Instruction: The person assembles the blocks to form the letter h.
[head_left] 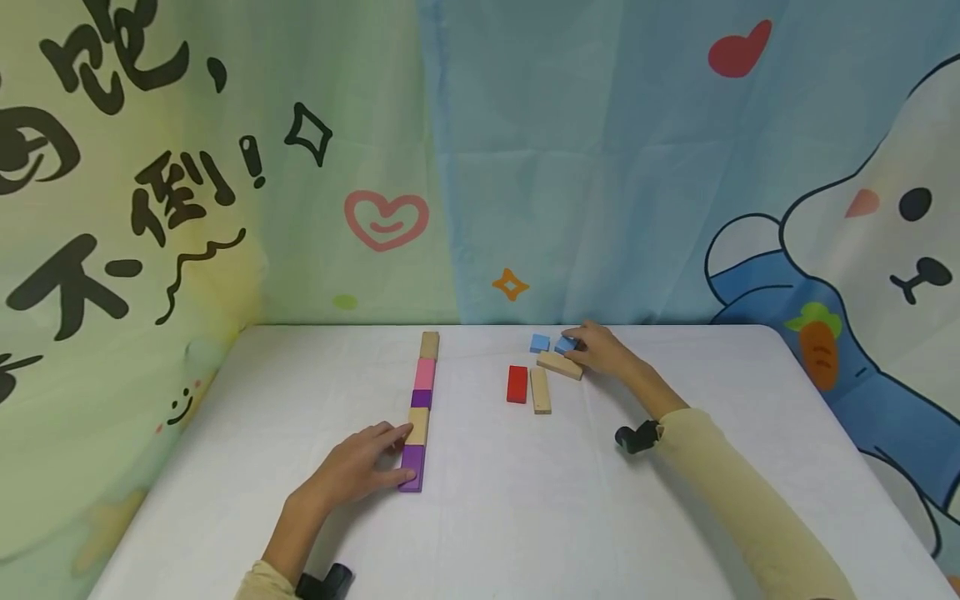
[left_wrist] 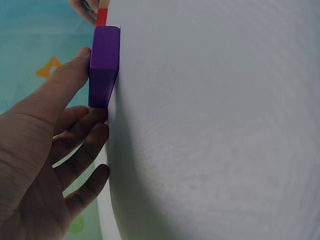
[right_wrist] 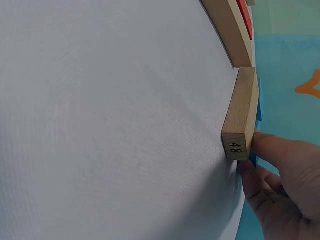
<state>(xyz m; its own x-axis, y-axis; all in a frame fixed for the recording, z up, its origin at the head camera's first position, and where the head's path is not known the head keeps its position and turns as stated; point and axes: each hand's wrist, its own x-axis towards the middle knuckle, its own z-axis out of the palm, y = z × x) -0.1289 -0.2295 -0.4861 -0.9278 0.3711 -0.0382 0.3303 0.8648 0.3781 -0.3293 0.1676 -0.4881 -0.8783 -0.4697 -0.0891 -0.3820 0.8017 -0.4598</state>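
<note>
A straight row of wooden blocks runs away from me, with a purple block (head_left: 412,468) at its near end. Beyond it come a beige block (head_left: 418,427), a short purple block (head_left: 422,399), a pink block (head_left: 424,374) and another beige one at the far end. My left hand (head_left: 362,467) touches the row from the left, thumb on the near purple block and loosely bent fingers by the beige one. My right hand (head_left: 602,348) pinches a small blue block (head_left: 565,344) behind a slanted beige block (head_left: 559,365), which partly hides the blue one in the right wrist view.
Left of the right hand lies a second blue block (head_left: 539,343). Nearer me, a red block (head_left: 517,384) and an upright-lying beige block (head_left: 541,391) sit side by side. A printed cloth (head_left: 570,208) hangs behind the white table (head_left: 525,517).
</note>
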